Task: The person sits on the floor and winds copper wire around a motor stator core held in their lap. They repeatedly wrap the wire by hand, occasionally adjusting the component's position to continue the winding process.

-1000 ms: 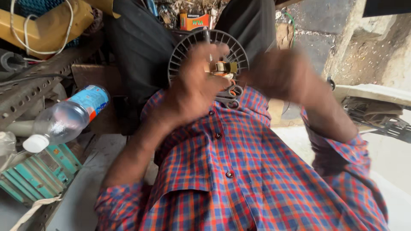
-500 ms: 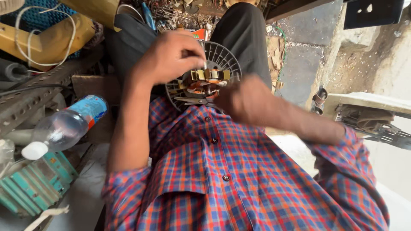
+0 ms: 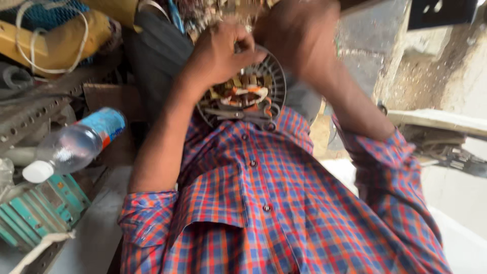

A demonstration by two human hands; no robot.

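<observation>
While my left hand (image 3: 220, 53) is now curling its fingers over the twelve o'clock rim of the fan motor stator (image 3: 243, 94) sitting in my lap, my right hand (image 3: 297, 35) is lifting off toward one o'clock, its fingers too blurred to tell.

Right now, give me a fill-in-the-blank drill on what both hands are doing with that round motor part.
1. The left hand grips the top edge of the round ____ motor part.
2. The right hand sits ____ that part, blurred.
3. The clear plastic bottle with a white cap lies on its ____.
4. The sleeves of the checked shirt are ____ up.

Missing words: finned; above; side; rolled
</observation>
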